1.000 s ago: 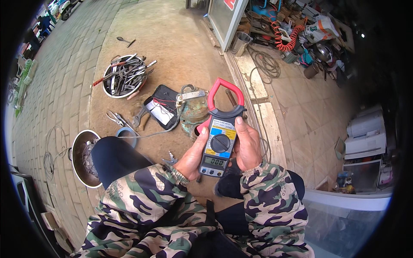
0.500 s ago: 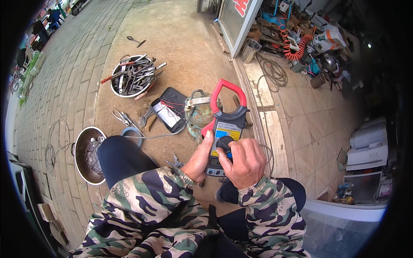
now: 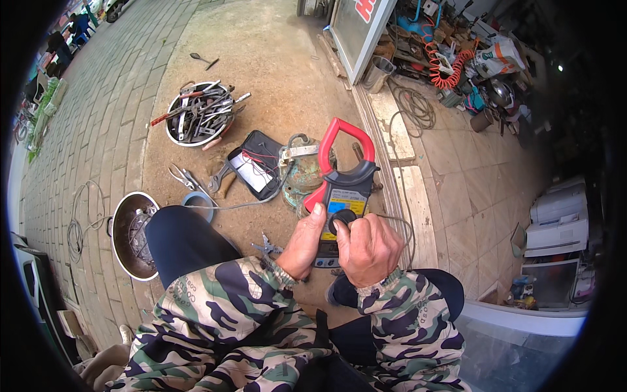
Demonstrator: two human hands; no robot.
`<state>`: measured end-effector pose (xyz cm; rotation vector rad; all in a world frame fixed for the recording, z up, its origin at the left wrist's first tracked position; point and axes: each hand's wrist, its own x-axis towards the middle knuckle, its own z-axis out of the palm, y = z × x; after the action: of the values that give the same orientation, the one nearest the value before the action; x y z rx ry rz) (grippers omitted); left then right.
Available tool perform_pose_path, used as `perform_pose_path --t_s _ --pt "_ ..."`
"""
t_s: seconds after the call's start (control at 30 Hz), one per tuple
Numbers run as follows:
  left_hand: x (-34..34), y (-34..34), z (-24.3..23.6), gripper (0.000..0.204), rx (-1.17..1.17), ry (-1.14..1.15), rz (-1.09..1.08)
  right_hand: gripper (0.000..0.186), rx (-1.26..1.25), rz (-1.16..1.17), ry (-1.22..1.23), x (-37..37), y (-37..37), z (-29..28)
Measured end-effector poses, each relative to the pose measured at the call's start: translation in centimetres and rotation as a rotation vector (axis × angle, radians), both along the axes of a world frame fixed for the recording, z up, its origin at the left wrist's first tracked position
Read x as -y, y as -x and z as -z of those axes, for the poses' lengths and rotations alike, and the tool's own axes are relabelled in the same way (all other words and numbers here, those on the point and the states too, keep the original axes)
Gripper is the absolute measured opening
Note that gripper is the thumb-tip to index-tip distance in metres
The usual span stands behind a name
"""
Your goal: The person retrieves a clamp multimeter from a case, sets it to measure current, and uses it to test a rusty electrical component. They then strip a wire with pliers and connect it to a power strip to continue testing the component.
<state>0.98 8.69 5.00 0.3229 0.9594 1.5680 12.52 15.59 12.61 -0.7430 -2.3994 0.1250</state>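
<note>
A clamp meter with a red jaw and dark body is held up in front of me, jaw pointing away. My left hand grips its left side, thumb near the red trigger. On the round black dial, my right hand pinches with thumb and fingers. Much of the meter's lower face is hidden by that hand. Behind the meter stands a worn green motor-like machine with a grey cable. Left of it lies an open black case with red and black test leads.
A bowl heaped with hand tools stands beyond the case. Pliers, an adjustable wrench and a blue dish lie nearer, beside a metal pot. A door track and cables run along the right, before a cluttered tiled room.
The right hand has shifted slightly left on the dial, and the dial looks turned. The meter has tilted a little. The left hand keeps its grip.
</note>
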Motion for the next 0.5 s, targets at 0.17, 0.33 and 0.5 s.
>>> perform_pose_path --t_s 0.17,0.33,0.5 --pt "0.0 -0.2 -1.3 0.063 0.051 0.003 0.011 0.029 -0.014 0.020 0.022 0.2 0.1 0.1" --pt "0.2 0.2 -0.2 0.070 0.090 0.000 0.093 0.027 -0.044 0.003 0.045 0.1 0.0 0.2" --pt "0.2 0.6 -1.2 0.073 0.242 0.021 0.089 0.021 -0.085 -0.028 0.092 0.2 0.3 -0.1"
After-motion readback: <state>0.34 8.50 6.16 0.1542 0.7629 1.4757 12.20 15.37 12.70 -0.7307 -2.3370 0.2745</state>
